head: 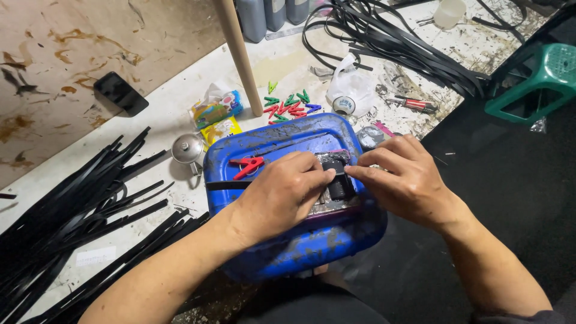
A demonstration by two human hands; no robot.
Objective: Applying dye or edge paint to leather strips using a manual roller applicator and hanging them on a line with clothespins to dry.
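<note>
A blue plastic drum [300, 240] lies on its side in front of me. Across its top runs a thin black strip [223, 185], held by a red clothes peg [247, 167]. My left hand [282, 195] rests on the drum and pinches the strip by a small black block [339, 183]. My right hand [403, 180] meets it from the right, fingertips pinched on the same strip at the block. What lies under the fingers is hidden.
Heaps of black strips lie at the left [66, 222] and at the back right [396, 45]. Loose coloured pegs [289, 107], a wooden pole [240, 57], a phone [121, 93], a white bag [353, 84], a small metal pot [188, 149] and a green stool [537, 81] stand around.
</note>
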